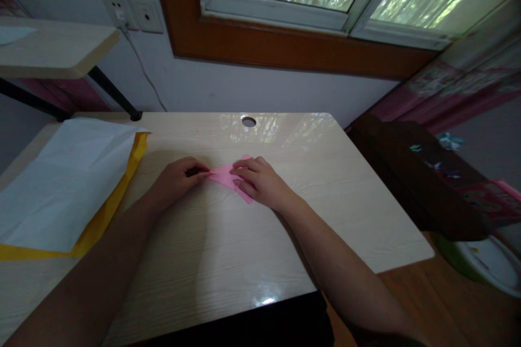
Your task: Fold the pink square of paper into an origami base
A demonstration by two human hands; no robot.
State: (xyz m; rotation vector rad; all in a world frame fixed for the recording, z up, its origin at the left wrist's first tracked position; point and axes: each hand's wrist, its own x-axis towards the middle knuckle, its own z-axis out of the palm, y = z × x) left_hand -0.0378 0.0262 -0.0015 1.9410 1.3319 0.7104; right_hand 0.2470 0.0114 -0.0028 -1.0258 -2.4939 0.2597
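Observation:
A small pink sheet of folded paper (224, 174) lies on the pale wood-grain desk (252, 249), narrowing to a point at its left end. My left hand (179, 176) pinches that pointed tip between thumb and forefinger. Over the wider right part rests my right hand (260, 181), its fingers spread and lying flat on the paper. The fingers hide some of the paper's right side, so its full outline cannot be seen.
At the left lie a large white sheet (69, 184) and a yellow sheet (108, 211) under it. A raised shelf (57, 49) stands at the back left. Near the back edge is a round cable hole (248, 122). Dark furniture (407, 168) stands beyond the right edge.

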